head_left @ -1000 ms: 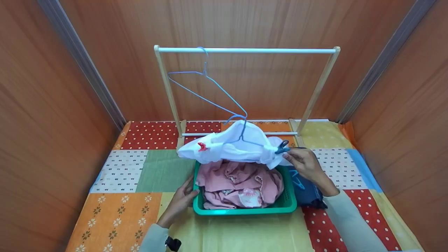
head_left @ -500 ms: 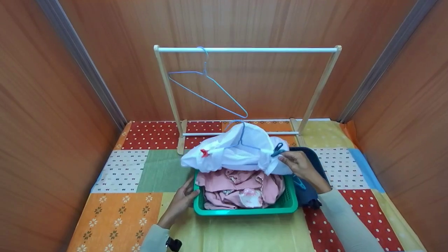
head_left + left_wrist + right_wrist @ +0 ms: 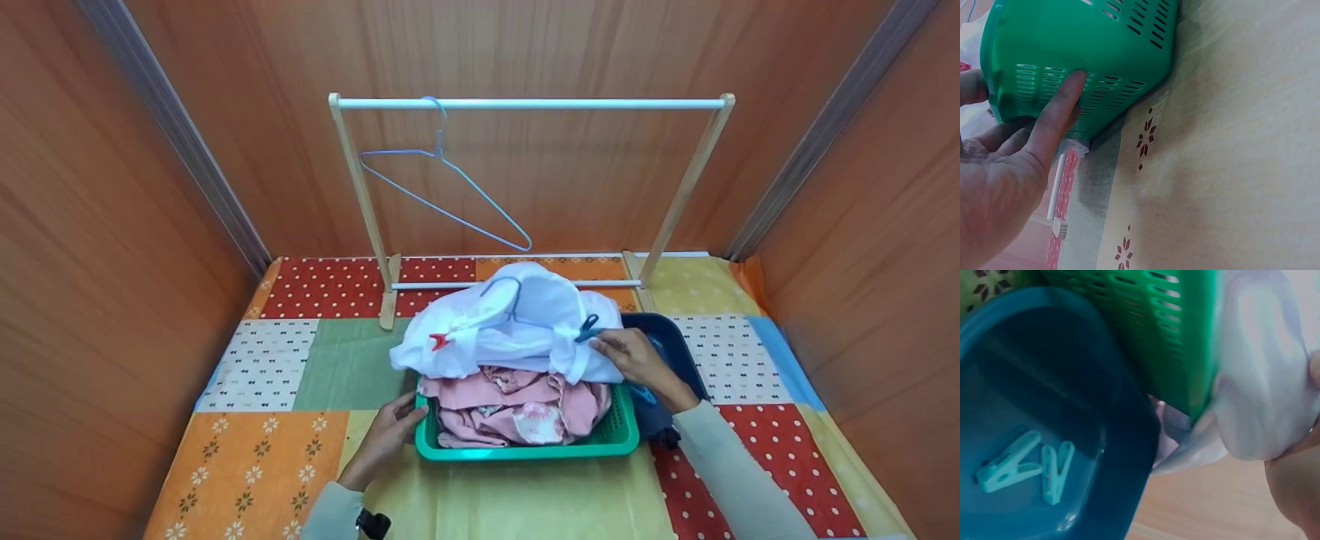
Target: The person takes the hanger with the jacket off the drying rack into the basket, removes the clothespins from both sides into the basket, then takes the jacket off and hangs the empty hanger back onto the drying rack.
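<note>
A white garment (image 3: 517, 345) lies bunched over the far side of the green basket (image 3: 525, 454), with a blue wire hanger (image 3: 513, 298) in its folds. A red clothespin (image 3: 438, 342) sits on its left part and a dark blue clothespin (image 3: 589, 328) on its right. My right hand (image 3: 634, 358) pinches the garment's right end beside the dark clothespin; the right wrist view shows white cloth against its fingers. My left hand (image 3: 390, 431) holds the basket's left side, thumb at the rim, fingers (image 3: 1067, 93) along the slotted wall. Pink clothing (image 3: 517, 409) fills the basket.
A wooden rack (image 3: 532, 104) stands behind, an unloaded wire hanger (image 3: 480, 206) on its rail. Right of the basket is a dark blue bin (image 3: 1112, 439) with light blue clothespins (image 3: 1057, 471) in it. A patchwork cloth (image 3: 255, 465) covers the surface, enclosed by wood panels (image 3: 540, 45).
My right hand has moved left and slightly lower, bringing the white garment and its hanger down onto the basket. More of the blue bin shows now. My left hand has stayed in place.
</note>
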A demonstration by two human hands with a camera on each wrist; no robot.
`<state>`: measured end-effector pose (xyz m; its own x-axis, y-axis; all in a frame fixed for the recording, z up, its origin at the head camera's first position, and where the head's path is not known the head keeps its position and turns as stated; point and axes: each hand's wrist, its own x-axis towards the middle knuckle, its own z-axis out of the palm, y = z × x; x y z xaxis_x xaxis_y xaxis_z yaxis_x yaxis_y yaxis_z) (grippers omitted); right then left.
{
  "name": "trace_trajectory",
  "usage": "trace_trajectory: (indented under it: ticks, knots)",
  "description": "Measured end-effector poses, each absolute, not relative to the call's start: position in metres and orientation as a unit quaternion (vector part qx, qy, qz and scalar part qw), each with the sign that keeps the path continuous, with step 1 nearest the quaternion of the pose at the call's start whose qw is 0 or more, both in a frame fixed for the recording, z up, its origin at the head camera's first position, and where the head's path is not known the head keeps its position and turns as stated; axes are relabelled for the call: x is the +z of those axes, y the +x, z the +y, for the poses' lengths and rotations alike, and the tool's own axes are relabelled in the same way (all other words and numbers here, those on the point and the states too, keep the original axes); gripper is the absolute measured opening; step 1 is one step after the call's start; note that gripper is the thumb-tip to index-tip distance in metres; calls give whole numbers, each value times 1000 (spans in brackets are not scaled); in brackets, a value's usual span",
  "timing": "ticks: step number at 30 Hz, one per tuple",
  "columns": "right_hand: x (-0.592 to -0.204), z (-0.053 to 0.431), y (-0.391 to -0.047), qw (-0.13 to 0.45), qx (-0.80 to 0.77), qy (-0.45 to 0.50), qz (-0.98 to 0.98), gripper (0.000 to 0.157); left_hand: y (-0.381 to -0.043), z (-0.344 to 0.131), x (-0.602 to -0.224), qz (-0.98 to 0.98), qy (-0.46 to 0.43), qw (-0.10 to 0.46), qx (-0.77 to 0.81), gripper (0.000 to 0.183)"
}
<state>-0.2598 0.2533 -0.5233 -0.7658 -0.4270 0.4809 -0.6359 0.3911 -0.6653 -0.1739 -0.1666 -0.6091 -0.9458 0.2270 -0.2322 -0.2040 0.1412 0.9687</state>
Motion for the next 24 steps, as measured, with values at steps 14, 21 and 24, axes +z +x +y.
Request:
trace_trajectory:
  ticks: [14, 21, 24]
  knots:
    - [-537, 261, -259, 59, 442, 311, -839, 11, -169, -156, -601, 775, -27, 121, 620, 56]
    - [-541, 256, -260, 59, 447, 303, -840, 17, -174, -168, -583, 823, -160, -140, 527, 18]
    - [-541, 254, -260, 56, 453, 287, -842, 22, -180, -171, -574, 829, -124, -207, 505, 13]
